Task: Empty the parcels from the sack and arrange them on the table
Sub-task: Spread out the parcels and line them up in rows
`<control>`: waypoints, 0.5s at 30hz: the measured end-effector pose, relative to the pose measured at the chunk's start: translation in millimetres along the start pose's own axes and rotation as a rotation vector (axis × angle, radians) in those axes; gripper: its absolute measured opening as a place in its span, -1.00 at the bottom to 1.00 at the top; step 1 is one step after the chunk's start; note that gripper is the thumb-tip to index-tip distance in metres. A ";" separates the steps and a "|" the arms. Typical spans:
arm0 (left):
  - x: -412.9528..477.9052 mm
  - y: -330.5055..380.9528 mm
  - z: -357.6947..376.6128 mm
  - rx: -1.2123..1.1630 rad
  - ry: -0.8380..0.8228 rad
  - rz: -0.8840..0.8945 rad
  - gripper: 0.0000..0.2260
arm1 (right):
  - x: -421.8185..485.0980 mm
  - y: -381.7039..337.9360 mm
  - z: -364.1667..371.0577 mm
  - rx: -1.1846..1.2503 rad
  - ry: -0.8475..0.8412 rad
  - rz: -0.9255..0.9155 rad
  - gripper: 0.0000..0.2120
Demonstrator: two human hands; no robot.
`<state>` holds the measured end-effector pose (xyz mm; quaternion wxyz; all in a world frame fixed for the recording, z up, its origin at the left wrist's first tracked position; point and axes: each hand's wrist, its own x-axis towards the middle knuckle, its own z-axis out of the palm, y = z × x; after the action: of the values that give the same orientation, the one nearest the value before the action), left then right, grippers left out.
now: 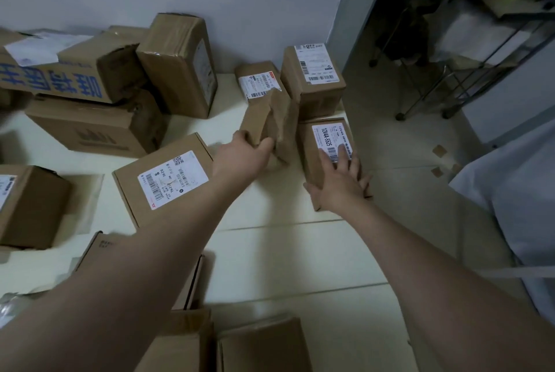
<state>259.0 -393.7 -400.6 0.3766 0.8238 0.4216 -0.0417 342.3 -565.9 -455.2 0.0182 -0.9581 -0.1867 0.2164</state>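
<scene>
While gripping a crumpled brown parcel (267, 122) by its near end in the left hand (240, 158), fingers and thumb curled round it, held tilted at centre frame over the counter (222, 107), rests the right hand (339, 182) with straight, spread fingers on top of the 12V4A box (324, 146) just right of it at the counter's right edge. Backed toward the wall by a small labelled box (255, 77) and an upright labelled box (312, 83), with a flat white-labelled box (162, 182) left of centre, a tall taped box (180, 65) and a blue-lettered carton (60, 77) in the upper left.
</scene>
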 end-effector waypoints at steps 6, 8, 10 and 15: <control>-10.6 -9.2 15.7 -0.627 -0.058 -0.311 -0.65 | -0.8 9.8 -2.7 0.128 0.094 -0.039 -0.32; -14.6 -8.8 17.6 -0.491 0.117 -0.205 -0.53 | -5.9 13.2 -2.0 0.119 0.070 -0.038 -0.27; -17.1 -4.2 18.2 -0.385 0.171 -0.114 -0.51 | -11.3 11.9 -0.8 0.092 0.024 -0.015 -0.19; -11.9 6.2 16.5 -0.033 0.084 -0.100 -0.31 | -15.9 5.8 -0.7 0.053 -0.041 -0.001 -0.13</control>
<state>260.0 -414.7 -404.1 0.3697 0.7964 0.4782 -0.0188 331.4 -577.0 -448.8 0.0396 -0.9526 -0.1816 0.2409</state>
